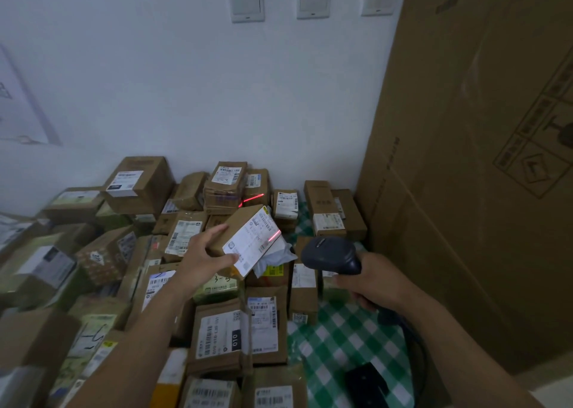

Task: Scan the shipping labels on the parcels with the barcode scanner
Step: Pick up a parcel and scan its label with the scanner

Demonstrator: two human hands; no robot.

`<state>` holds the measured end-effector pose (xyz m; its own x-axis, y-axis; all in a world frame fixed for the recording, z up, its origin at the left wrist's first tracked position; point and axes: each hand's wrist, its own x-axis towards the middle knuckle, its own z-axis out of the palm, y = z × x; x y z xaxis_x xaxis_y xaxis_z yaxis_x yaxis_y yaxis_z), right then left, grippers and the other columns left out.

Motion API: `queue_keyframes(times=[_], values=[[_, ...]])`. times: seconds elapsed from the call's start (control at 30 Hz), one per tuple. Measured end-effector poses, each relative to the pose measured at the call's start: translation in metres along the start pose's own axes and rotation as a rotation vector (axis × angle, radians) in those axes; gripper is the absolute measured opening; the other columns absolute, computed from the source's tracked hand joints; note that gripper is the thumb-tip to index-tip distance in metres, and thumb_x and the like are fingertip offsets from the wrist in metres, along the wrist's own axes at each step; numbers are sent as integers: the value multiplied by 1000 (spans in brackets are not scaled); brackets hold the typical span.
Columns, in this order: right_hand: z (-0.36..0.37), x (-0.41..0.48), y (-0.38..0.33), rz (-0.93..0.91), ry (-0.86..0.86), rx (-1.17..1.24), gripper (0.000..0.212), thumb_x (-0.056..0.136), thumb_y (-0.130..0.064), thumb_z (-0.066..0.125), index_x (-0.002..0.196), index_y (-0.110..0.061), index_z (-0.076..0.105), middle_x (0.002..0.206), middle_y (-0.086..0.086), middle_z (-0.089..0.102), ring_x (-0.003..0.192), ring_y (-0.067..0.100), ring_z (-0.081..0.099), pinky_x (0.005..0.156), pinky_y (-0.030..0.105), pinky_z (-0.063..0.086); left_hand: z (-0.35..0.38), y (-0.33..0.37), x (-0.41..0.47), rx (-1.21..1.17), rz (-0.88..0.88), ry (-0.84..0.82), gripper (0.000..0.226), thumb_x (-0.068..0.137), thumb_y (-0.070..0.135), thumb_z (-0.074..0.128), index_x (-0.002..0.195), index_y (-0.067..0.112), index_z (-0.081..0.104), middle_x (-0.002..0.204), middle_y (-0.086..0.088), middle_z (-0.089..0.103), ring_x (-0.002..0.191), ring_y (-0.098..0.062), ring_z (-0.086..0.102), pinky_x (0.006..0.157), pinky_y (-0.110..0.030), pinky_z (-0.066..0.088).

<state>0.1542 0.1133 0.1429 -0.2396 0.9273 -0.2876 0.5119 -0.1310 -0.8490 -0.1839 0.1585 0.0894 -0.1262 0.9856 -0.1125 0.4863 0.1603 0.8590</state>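
Gripping one small rectangular cardboard parcel [240, 221], tilted above the heap [139, 187] of brown boxes, the left hand [201, 255] curls round its near end. A red laser line [274, 236] crosses its white paper shipping label [252, 244]. The right hand [372, 283] clasps one dark, rounded barcode scanner [328, 252] over green-checked cloth [341, 339].

Both forearms reach forward. The left hand [206, 254] clasps a parcel [243, 224] between fingers and thumb; the right hand [376, 279] curls round the barcode scanner [328, 252] handle.
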Motion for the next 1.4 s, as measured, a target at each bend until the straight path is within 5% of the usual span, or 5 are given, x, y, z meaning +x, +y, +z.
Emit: queue_keyframes(times=[0.33, 0.53, 0.77, 0.93, 1.4], values=[[-11, -5, 6, 15, 10, 2, 9, 90, -15, 69, 96, -15, 62, 51, -1, 58, 41, 15, 49, 45, 30, 41, 16, 12, 0, -26, -2, -14, 65, 56, 50, 80, 105, 75, 45, 135, 3, 45, 120, -20, 52, 90, -47, 56], [-23, -11, 17, 14, 101, 111, 13, 90, -11, 68, 88, -17, 57, 51, 1, 58, 39, 15, 48, 43, 26, 39, 42, 19, -1, -146, -35, -35, 64, 85, 22, 75, 140, 36, 45, 123, 0, 57, 99, -10, 61, 71, -26, 53], [-45, -15, 47, 114, 358, 283, 34, 94, -18, 64, 64, -6, 53, 40, 0, 51, 34, 13, 45, 42, 24, 37, 111, 45, -9, -317, -195, -86, 28, 92, 40, 66, 117, 33, 56, 98, 9, 63, 79, -4, 59, 60, -21, 43], [-54, -15, 79, 203, 486, 388, 33, 94, -18, 64, 67, -3, 52, 40, 1, 49, 33, 12, 45, 40, 24, 38, 176, 44, -9, -376, -346, -302, 39, 85, 54, 67, 112, 27, 66, 109, 0, 73, 99, -18, 68, 90, -35, 53], [-57, -4, 133, 275, 590, 325, 18, 92, -17, 68, 81, -9, 55, 55, 6, 57, 39, 16, 50, 41, 26, 40, 335, 3, -32, -212, -379, -542, 21, 99, 36, 56, 112, 22, 65, 114, 6, 68, 96, -13, 66, 85, -25, 54]])
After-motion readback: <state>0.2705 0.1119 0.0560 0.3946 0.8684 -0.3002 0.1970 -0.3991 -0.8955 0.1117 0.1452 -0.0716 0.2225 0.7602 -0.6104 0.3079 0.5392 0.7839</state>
